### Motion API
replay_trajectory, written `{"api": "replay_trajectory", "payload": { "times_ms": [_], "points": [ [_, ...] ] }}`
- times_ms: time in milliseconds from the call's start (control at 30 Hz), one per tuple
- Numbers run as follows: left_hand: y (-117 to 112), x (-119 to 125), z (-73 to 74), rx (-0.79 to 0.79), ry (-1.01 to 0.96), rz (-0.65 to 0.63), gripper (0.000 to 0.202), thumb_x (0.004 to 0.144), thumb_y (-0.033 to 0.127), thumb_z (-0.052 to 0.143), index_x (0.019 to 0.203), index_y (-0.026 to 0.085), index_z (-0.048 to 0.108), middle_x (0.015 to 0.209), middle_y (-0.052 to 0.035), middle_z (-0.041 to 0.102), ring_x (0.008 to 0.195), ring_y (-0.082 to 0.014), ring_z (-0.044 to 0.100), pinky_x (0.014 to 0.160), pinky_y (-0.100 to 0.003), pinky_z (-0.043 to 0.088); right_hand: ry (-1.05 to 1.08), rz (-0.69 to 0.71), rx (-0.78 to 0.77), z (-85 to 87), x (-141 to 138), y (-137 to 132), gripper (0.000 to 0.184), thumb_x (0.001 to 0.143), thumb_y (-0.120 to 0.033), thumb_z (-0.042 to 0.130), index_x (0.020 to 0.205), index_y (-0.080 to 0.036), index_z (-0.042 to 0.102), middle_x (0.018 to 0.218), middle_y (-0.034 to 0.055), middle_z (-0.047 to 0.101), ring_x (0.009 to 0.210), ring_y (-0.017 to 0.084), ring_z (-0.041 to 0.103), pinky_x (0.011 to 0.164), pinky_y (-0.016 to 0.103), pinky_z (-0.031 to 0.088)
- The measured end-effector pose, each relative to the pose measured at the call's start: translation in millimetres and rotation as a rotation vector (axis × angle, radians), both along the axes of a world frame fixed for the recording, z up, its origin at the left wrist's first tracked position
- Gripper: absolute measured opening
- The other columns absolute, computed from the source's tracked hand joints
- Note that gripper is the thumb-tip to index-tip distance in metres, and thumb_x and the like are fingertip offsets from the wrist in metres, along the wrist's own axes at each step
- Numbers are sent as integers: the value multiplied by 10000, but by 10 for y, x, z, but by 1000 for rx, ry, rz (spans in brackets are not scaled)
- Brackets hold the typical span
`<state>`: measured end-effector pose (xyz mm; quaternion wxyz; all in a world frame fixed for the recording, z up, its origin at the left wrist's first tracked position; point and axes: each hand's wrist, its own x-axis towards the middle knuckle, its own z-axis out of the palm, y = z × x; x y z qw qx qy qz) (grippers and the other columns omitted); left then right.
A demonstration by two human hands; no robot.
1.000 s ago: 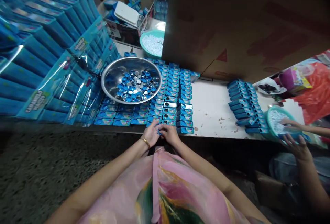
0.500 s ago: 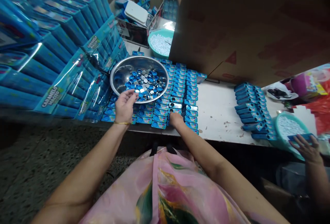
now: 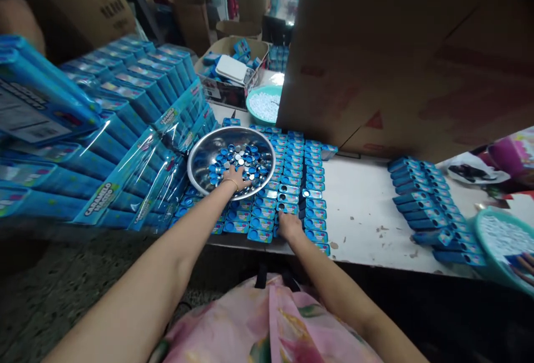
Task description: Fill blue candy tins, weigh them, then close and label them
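My left hand (image 3: 237,176) reaches into a steel bowl (image 3: 200,154) of several small blue and silver round caps (image 3: 246,160); its fingers rest down among the caps, and I cannot tell whether they hold one. My right hand (image 3: 288,225) rests on the near rows of small blue tins (image 3: 292,185) laid flat on the white table (image 3: 359,212). Its fingertips touch a tin in the front rows; the fingers are mostly hidden behind the hand.
Stacked blue wrapped packs (image 3: 104,129) fill the left. A large cardboard box (image 3: 396,57) stands behind the tins. A teal bowl of white pellets (image 3: 265,104) sits at the back, another teal bowl (image 3: 503,243) at right beside a second pile of tins (image 3: 429,207).
My left hand left the tin at the table's front edge and went up into the steel bowl. My right hand stayed on the front tins. The view tilted upward.
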<state>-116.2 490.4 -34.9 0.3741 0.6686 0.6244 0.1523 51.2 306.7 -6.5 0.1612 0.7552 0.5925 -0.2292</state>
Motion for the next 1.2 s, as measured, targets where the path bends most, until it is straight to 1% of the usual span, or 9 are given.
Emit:
{"api": "replay_trajectory", "payload": {
  "times_ms": [100, 200, 400, 533, 700, 900, 1000, 1067, 1200],
  "points": [
    [75, -12, 11, -21, -196, 80, 422, 363, 344, 789, 691, 181, 579, 1141, -162, 475, 1122, -405, 351, 876, -425, 294, 17, 34, 51, -3, 65, -35, 431, 672, -235, 624, 1083, -207, 497, 970, 115, 625, 905, 256, 593, 727, 339, 445],
    [135, -51, 126, -20, -292, 156, 313, 401, 259, 774, 576, 185, 525, 893, -111, 566, 980, -316, 476, 752, -320, 373, 40, 62, 94, 42, 239, -100, 423, 688, -333, 624, 1079, -229, 501, 943, 98, 632, 885, 251, 594, 706, 322, 439],
    [60, -89, 465, -72, -559, 327, 241, 624, 316, 640, 809, 201, 537, 649, -6, 530, 569, -134, 509, 457, -210, 345, 364, 4, 354, 187, 759, -196, 212, 787, -377, 510, 926, -234, 579, 772, 14, 639, 756, 151, 595, 638, 215, 398],
    [-26, -99, 683, -275, -1160, 472, 303, 641, 331, 648, 882, 217, 506, 682, 18, 525, 552, -94, 518, 403, -155, 317, 635, -66, 334, 221, 899, -68, 149, 778, -320, 513, 829, -206, 594, 623, -26, 601, 597, 113, 574, 561, 190, 396],
    [-136, -74, 781, -323, -1506, 669, 284, 685, 431, 608, 825, 203, 512, 697, -3, 540, 616, -115, 559, 417, -160, 390, 912, -98, 262, 244, 825, 216, 160, 749, -326, 541, 823, -192, 586, 585, -40, 575, 482, 93, 544, 487, 187, 406],
    [-282, -74, 853, -390, -1749, 750, 256, 780, 420, 476, 778, 167, 516, 707, -42, 544, 678, -134, 571, 466, -195, 468, 1164, -340, 288, 389, 581, 559, 297, 761, -422, 502, 942, -187, 495, 663, -27, 558, 425, 89, 520, 372, 188, 394],
    [-425, -15, 930, -360, -1824, 782, 247, 798, 387, 438, 749, 158, 514, 692, -40, 552, 678, -137, 572, 560, -266, 520, 1174, -433, 374, 512, 487, 573, 321, 781, -464, 453, 924, -179, 483, 672, -15, 548, 441, 93, 518, 380, 195, 401],
    [-611, 84, 967, -422, -1810, 760, 232, 801, 371, 436, 741, 163, 521, 674, -29, 558, 681, -140, 575, 635, -318, 530, 1140, -387, 478, 627, 425, 443, 327, 806, -477, 408, 905, -179, 501, 670, -9, 542, 479, 96, 520, 425, 203, 417],
    [-1161, 369, 914, -764, -1651, 665, 201, 786, 360, 476, 764, 178, 558, 767, -44, 611, 791, -181, 594, 635, -313, 524, 940, -79, 704, 874, 244, -8, 305, 837, -433, 401, 1022, -229, 534, 863, 26, 567, 764, 129, 550, 702, 249, 453]
  ]
}}
